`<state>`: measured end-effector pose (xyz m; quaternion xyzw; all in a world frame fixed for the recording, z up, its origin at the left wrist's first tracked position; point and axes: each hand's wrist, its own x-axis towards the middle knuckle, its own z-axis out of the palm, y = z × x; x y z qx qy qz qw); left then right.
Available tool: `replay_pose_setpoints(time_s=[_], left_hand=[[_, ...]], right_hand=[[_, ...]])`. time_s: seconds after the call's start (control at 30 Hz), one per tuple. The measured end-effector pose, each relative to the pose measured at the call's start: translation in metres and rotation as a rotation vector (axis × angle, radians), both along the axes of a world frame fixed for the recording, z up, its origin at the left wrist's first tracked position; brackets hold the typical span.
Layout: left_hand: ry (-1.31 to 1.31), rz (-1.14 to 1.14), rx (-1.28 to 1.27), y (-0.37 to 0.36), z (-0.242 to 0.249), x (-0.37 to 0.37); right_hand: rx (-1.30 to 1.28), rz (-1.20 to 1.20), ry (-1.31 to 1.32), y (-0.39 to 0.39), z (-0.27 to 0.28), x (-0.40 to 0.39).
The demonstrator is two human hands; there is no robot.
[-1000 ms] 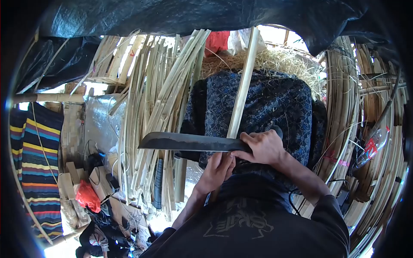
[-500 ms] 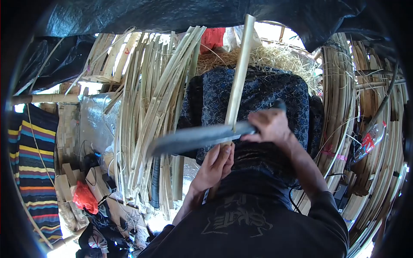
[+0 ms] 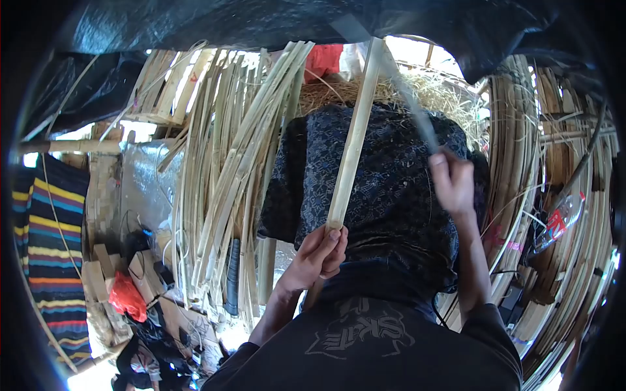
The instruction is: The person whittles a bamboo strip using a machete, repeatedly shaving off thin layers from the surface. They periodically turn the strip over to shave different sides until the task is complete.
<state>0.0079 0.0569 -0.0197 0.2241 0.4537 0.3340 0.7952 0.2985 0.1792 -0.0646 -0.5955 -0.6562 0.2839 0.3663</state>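
Observation:
My left hand [image 3: 317, 254] grips a long pale bamboo strip [image 3: 353, 140] near its lower end. The strip rises almost upright over a dark blue patterned cloth [image 3: 391, 176] that covers my lap. My right hand [image 3: 452, 182] is raised to the right of the strip and holds the handle of a machete [image 3: 405, 98]. The blade is blurred and slants up and to the left, with its tip near the strip's top end.
A thick bundle of split bamboo strips [image 3: 228, 176] leans at the left. Coiled bamboo strips [image 3: 521, 169] fill the right side. A striped cloth [image 3: 45, 254] hangs far left, with a red bag [image 3: 126, 296] and wooden blocks [image 3: 104, 260] below. Straw [image 3: 417, 88] lies beyond.
My right hand has swung the machete from lying level across the strip up to a raised slant on the right. The left hand has kept its hold on the strip.

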Motion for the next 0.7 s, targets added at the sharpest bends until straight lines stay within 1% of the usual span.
replay_pose_setpoints(time_s=[0.03, 0.1, 0.17, 0.23, 0.3, 0.43, 0.5, 0.53, 0.57, 0.7], left_hand=[[0.008, -0.031, 0.010, 0.003, 0.001, 0.003], [0.052, -0.065, 0.043, 0.008, -0.001, 0.008], [0.089, -0.085, 0.082, 0.010, -0.006, 0.015], [0.214, -0.006, 0.168, 0.006, -0.015, 0.018], [0.234, -0.034, 0.197, 0.006, -0.017, 0.013], [0.264, -0.017, 0.178, 0.011, -0.002, 0.021], [0.265, -0.012, 0.150, 0.011, 0.004, 0.022], [0.271, -0.012, 0.178, 0.012, 0.006, 0.021], [0.278, -0.016, 0.207, 0.013, 0.007, 0.021], [0.239, -0.034, 0.201, 0.015, 0.004, 0.017]], right_hand=[[0.040, 0.120, -0.091, -0.008, 0.009, -0.012], [0.214, 0.236, -0.291, -0.024, 0.008, -0.039], [0.315, 0.346, -0.348, -0.038, 0.007, -0.065], [0.255, 0.442, -0.404, -0.047, 0.011, -0.080], [0.304, 0.447, -0.413, -0.038, 0.008, -0.080], [0.366, 0.495, -0.407, -0.025, 0.008, -0.076], [0.408, 0.450, -0.448, -0.022, 0.012, -0.071], [0.459, 0.389, -0.414, -0.016, -0.001, -0.067], [0.494, 0.364, -0.436, -0.010, -0.002, -0.062], [0.525, 0.396, -0.516, 0.002, -0.006, -0.053]])
